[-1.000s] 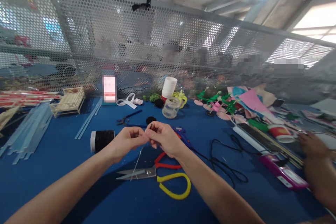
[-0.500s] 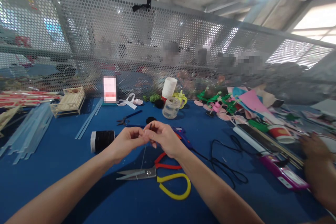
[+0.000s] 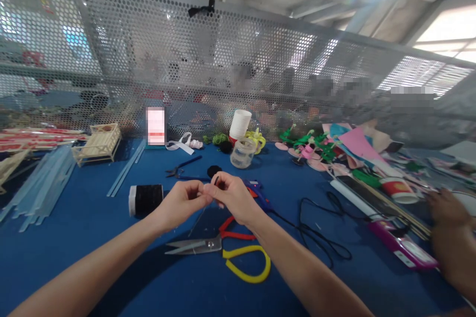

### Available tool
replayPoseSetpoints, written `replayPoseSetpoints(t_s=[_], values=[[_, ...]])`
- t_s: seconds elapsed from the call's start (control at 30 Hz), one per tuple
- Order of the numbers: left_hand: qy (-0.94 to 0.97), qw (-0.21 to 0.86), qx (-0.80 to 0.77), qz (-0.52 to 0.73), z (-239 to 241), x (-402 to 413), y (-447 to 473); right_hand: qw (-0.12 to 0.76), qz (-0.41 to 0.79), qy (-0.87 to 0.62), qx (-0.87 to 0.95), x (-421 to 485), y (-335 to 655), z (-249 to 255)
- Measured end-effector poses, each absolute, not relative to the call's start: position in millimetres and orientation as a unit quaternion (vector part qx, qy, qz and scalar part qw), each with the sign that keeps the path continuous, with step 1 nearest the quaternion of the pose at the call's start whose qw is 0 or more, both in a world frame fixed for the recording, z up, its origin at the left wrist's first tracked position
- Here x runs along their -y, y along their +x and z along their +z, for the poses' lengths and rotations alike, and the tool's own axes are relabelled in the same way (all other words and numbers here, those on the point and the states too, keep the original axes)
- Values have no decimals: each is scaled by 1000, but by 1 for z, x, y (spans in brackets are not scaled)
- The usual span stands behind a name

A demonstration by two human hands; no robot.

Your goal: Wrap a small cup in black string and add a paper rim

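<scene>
My left hand (image 3: 185, 201) and my right hand (image 3: 233, 199) meet over the blue table, their fingertips pinched together. A small dark strip (image 3: 217, 180) pokes up between the fingers of my right hand; its lower part is hidden. What my left fingertips grip is too small to make out. A thin thread-like line hangs below the hands. Just beneath lie large scissors (image 3: 210, 244) with one red and one yellow handle. Left of my left hand stands a spool of black material (image 3: 148, 200). Behind my right hand is a blue glue gun (image 3: 265, 201), partly covered.
Pliers (image 3: 182, 166) and a clear jar (image 3: 243, 154) lie beyond my hands. Pale blue strips (image 3: 46, 185) and a small wooden frame (image 3: 99, 142) are left. Felt flowers (image 3: 316, 148), a purple power strip (image 3: 403, 246), black cord and another person's hand (image 3: 446, 213) are right.
My right hand has shifted very slightly to the right, and the dark strip has tilted in its fingers. The hanging thread now slants more to the left.
</scene>
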State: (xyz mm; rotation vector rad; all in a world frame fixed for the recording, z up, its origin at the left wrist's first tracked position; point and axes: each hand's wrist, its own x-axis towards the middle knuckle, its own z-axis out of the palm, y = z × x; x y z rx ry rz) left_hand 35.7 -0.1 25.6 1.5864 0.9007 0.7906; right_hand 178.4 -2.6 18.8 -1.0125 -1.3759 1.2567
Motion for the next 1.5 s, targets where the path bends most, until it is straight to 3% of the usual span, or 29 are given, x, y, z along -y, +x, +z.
replayPoseSetpoints(t_s=[0.2,0.53,0.73,1.0,1.5], values=[[633,592,-387,315,33,1,35,474,593,-354,547,1,182,19],[667,545,-386,329,29,-2,36,499,485,-421,582,2,181,18],[636,588,-380,325,34,1,36,477,600,-358,534,1,182,20],[600,657,-351,294,40,-1,31,505,610,-369,486,1,182,23],[725,478,-367,335,30,-2,33,517,636,-366,441,4,178,22]])
